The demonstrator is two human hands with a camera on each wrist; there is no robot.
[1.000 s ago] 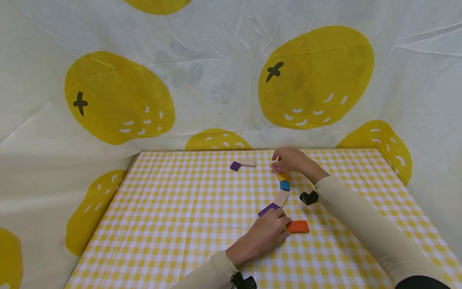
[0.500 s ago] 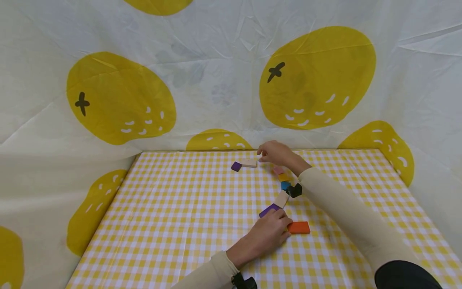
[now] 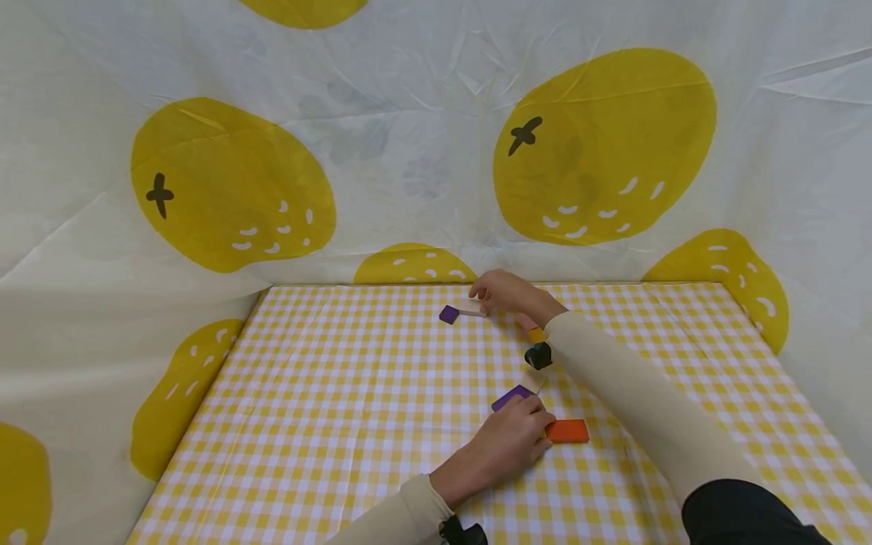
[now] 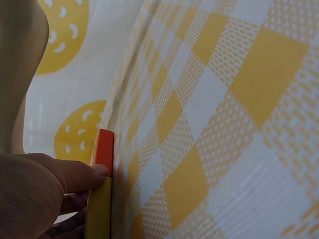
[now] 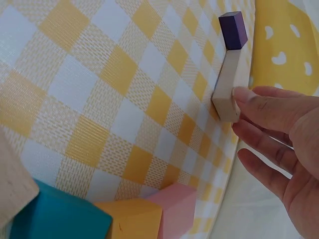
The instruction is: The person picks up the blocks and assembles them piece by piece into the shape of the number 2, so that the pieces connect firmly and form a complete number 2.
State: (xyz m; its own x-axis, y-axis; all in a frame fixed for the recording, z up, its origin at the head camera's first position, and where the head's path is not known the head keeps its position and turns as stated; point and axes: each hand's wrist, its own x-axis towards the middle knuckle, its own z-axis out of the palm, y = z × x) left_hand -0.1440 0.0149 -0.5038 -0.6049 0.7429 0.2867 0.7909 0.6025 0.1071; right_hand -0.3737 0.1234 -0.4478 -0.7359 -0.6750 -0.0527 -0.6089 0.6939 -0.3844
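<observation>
My left hand (image 3: 504,439) rests low on the table around a yellow block (image 4: 98,211), thumb tip at its join with an orange-red block (image 3: 568,431). A purple block (image 3: 510,397) and a plain wooden block (image 3: 534,381) lie just beyond that hand. At the far edge, the thumb and fingers of my right hand (image 3: 516,294) pinch the near end of another plain wooden block (image 5: 230,82). Its other end meets a small purple block (image 5: 233,31). Blue (image 5: 62,214), orange-yellow (image 5: 132,219) and pink (image 5: 178,206) blocks touch in a row below that hand.
A yellow-and-white checked cloth (image 3: 306,424) covers the table. Behind its back edge hangs a white sheet (image 3: 409,151) with yellow fruit shapes. The right wrist's black camera (image 3: 538,356) hides part of the block row in the head view.
My right hand has moved left from the pink block to the far plain wooden block and taken hold of its end. The left hand has stayed in place.
</observation>
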